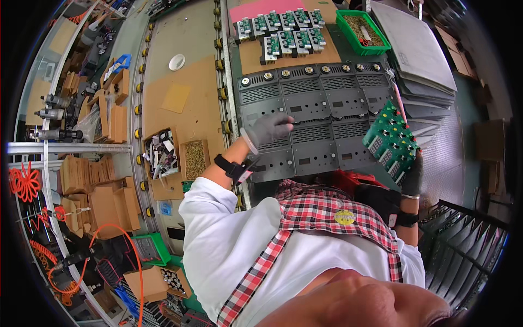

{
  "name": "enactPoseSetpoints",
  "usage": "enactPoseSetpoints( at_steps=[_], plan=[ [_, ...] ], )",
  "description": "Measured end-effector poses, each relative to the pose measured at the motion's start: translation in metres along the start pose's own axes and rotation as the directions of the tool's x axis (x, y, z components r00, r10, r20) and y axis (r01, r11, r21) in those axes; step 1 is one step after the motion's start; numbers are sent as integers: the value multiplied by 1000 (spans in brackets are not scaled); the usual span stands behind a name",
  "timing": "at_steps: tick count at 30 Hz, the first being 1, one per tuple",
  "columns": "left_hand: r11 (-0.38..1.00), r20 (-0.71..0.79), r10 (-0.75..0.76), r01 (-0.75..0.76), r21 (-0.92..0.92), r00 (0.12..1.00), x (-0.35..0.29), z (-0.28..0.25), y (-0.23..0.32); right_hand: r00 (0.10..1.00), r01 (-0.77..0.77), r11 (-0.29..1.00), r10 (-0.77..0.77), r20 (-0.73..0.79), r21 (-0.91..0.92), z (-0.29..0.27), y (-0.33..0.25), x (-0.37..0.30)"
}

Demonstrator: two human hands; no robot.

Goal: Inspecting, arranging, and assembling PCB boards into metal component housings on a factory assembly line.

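My left hand [271, 131], in a grey glove with bare fingertips, hovers over the dark metal panels [308, 110] on the bench. Its fingers are drawn together; whether something small sits between them I cannot make out. At the right, my right hand [414, 173], in a dark glove, grips the lower right edge of a green circuit board [391, 140]. The board is tilted above the panels' right end and carries several digit displays and small components. The panels lie in two rows, with slotted vents, round holes and brass-coloured fittings [286, 73] along the far edge.
Beyond the panels, small circuit modules [287, 43] stand on cardboard. A green tray [362, 32] of small metal parts is at far right, beside stacked grey sheets [417, 43]. Left is a roller line [138, 133] with parts boxes [194, 159]. A black slotted rack [463, 250] stands near right.
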State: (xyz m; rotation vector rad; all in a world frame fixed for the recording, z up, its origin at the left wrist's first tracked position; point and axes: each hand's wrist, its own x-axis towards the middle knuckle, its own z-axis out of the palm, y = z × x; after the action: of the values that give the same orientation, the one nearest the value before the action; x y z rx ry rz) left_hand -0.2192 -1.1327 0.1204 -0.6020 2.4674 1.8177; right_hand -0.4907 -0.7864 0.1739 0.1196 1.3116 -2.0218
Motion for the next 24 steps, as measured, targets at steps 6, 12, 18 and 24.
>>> enactPoseSetpoints(
  at_steps=[6,12,18,24],
  plan=[
    [514,253,196,120,-849,947,23,67,70,974,225,881,-190,124,-416,47,28,-12],
    [451,284,-53,277,-849,957,-6,88,64,962,136,903,-23,270,-408,64,57,-24],
    [512,95,-80,123,-850,992,-22,106,59,773,617,145,-292,563,-773,76,33,-20],
    [783,96,-2,61,-618,995,-27,114,53,702,710,-237,177,689,-663,108,51,-30]
  ],
)
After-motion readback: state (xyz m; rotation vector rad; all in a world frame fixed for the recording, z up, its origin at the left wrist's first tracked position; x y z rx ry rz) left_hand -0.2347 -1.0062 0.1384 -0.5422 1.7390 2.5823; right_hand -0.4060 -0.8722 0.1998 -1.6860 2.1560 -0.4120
